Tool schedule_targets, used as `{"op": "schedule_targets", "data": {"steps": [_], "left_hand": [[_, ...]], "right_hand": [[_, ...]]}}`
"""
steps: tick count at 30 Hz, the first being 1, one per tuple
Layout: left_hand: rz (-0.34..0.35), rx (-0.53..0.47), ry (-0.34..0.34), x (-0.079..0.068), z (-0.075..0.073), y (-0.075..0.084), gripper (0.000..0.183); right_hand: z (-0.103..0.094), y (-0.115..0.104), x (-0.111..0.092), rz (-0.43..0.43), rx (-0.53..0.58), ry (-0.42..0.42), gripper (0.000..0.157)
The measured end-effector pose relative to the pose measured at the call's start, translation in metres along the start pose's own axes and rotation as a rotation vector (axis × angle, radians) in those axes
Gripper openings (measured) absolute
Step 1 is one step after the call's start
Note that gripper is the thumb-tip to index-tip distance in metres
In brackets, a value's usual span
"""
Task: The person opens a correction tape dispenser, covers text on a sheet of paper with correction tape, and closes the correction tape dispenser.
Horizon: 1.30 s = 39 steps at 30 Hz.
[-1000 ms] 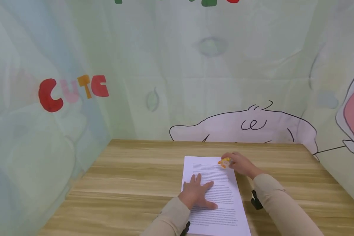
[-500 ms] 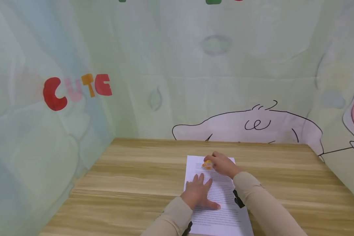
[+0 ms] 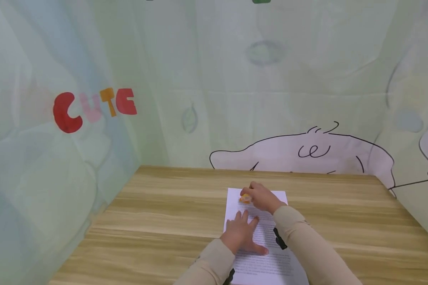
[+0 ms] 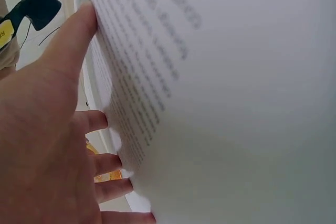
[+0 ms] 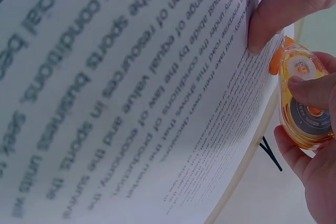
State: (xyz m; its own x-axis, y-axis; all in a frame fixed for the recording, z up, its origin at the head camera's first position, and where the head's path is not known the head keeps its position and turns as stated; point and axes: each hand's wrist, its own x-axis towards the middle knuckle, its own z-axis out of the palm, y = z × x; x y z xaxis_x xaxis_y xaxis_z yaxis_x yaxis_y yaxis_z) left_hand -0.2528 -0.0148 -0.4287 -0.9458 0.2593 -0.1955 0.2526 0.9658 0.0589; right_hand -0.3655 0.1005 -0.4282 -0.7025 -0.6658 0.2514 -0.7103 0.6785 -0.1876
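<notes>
A printed sheet of white paper (image 3: 271, 267) lies on the wooden table, dense with lines of text. My left hand (image 3: 240, 233) rests on it with fingers spread, pressing the page's middle left; in the left wrist view the thumb (image 4: 73, 35) lies along the text. Near the page's top left, my right hand (image 3: 265, 196) grips an orange, see-through correction tape (image 5: 304, 114). Its orange tip (image 5: 275, 60) points toward the paper in the right wrist view, and my thumb lies across its body. In the head view my right hand partly covers the correction tape.
The wooden table (image 3: 164, 213) reaches back to a cartoon-printed cloth wall (image 3: 207, 95), with another cloth wall (image 3: 28, 178) on the left. A black wrist mount (image 3: 279, 238) hangs under the right sleeve, over the page.
My right hand has carried the correction tape leftward across the top of the page, from its right side to near its left. The left hand stays in place; the head view has shifted slightly.
</notes>
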Motion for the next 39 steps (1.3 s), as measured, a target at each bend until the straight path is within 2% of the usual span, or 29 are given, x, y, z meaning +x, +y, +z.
{"op": "schedule_targets", "data": {"steps": [9, 14, 19, 26, 32, 39], "left_hand": [[0.004, 0.005, 0.037, -0.002, 0.001, 0.001, 0.095], [0.011, 0.001, 0.057, -0.003, 0.001, 0.001, 0.094], [0.017, -0.001, 0.081, -0.003, 0.002, 0.001, 0.093], [0.013, -0.016, 0.064, -0.002, 0.003, 0.000, 0.093], [0.018, -0.015, 0.060, -0.003, 0.002, 0.001, 0.093], [0.013, -0.019, 0.043, 0.000, 0.002, 0.000, 0.094]], "right_hand": [[0.001, -0.004, 0.002, -0.020, -0.053, -0.008, 0.041], [-0.003, -0.010, 0.005, -0.017, -0.111, -0.043, 0.038], [-0.007, -0.015, 0.008, -0.028, -0.178, -0.094, 0.028], [-0.015, -0.020, 0.009, -0.050, -0.219, -0.157, 0.024], [-0.017, -0.018, 0.009, -0.007, -0.215, -0.224, 0.026], [-0.018, -0.013, 0.009, 0.000, -0.218, -0.234, 0.028]]}}
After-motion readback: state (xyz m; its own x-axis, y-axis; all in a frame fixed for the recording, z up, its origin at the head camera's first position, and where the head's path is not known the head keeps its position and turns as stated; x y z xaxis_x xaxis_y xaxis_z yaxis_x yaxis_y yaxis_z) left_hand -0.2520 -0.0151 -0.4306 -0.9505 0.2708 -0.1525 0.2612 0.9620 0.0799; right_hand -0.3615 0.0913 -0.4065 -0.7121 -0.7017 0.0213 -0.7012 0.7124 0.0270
